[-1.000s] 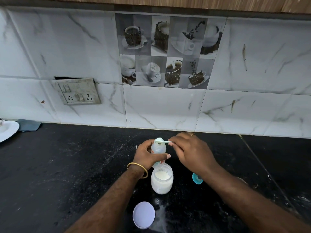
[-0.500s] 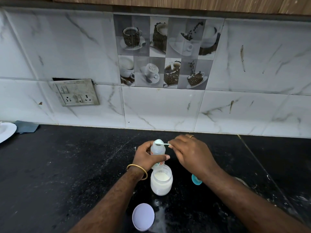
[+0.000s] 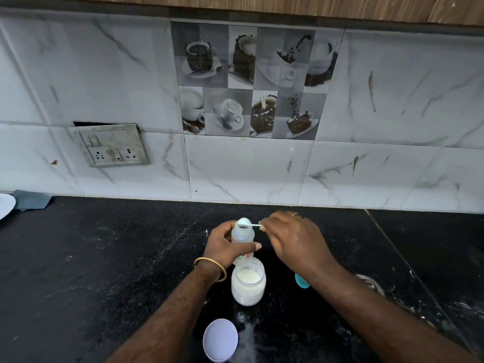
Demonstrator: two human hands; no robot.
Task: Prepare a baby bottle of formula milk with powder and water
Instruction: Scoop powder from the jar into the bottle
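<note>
My left hand (image 3: 227, 247) grips a clear baby bottle (image 3: 243, 233) upright on the black counter, its mouth uncovered. My right hand (image 3: 293, 238) pinches the handle of a small pale scoop (image 3: 247, 224), whose bowl rests over the bottle's mouth. Just in front of the bottle stands an uncapped jar of white formula powder (image 3: 248, 284). The jar's round white lid (image 3: 220, 339) lies flat near the front edge. A teal bottle cap (image 3: 301, 281) peeks out from under my right wrist.
Spilled powder dusts the black counter (image 3: 104, 271) in front of the jar. A white plate (image 3: 5, 205) and a grey cloth (image 3: 31, 200) sit at the far left by the tiled wall. A metal rim (image 3: 372, 282) shows under my right forearm.
The scoop's bowl has settled over the bottle mouth and tipped slightly. Both hands stay in nearly the same place; the view shifted a little.
</note>
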